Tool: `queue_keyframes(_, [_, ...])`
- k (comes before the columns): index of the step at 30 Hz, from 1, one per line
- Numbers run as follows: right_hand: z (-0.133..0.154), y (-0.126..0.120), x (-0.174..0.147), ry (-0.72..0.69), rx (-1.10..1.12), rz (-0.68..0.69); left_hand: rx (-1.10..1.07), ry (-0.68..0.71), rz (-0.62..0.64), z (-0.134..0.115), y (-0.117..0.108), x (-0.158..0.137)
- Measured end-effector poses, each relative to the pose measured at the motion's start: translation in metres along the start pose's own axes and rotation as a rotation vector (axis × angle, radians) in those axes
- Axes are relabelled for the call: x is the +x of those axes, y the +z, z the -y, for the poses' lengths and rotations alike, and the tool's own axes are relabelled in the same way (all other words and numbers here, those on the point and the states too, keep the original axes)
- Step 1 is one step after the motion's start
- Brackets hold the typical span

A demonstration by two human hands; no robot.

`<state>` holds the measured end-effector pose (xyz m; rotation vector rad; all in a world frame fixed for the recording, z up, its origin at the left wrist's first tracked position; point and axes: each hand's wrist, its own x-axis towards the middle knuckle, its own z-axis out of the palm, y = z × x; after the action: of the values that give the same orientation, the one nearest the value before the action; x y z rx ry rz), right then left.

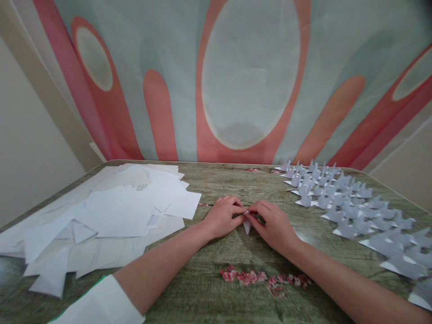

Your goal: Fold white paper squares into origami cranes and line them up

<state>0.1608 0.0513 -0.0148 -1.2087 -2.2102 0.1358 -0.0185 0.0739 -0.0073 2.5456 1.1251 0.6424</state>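
Note:
Between my two hands is a small folded piece of white paper (pixel 247 226), its pointed end aimed down toward me. My left hand (pixel 224 216) pinches its upper left side between thumb and fingers. From the other side, my right hand (pixel 274 223) grips it the same way, the fingertips of both hands almost meeting. The paper's upper part is hidden behind the fingers. Both hands are low over the wood-patterned table (pixel 199 279), near its middle.
Loose white sheets (pixel 121 207) are heaped on the left, with a few folded pieces (pixel 54 274) at the near side. Rows of folded paper birds (pixel 351 202) stand along the right. A patterned backdrop (pixel 185 112) rises behind the table's far edge.

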Motion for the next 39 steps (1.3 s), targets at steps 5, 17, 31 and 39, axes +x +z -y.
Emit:
queue_keyframes(5, [-0.002,0.000,0.000,-0.030,0.001,0.005,-0.004,-0.001,0.009,-0.001,0.000,0.000])
queue_keyframes(17, [-0.006,-0.007,0.001,-0.137,-0.073,0.060,0.011,0.059,0.018,-0.002,-0.004,-0.005])
queue_keyframes(31, [-0.010,-0.004,0.000,-0.126,-0.131,0.103,0.192,0.058,-0.001,-0.007,-0.006,-0.006])
queue_keyframes(39, [-0.011,-0.005,0.002,-0.319,-0.296,0.073,0.391,0.167,-0.019,-0.010,-0.008,-0.006])
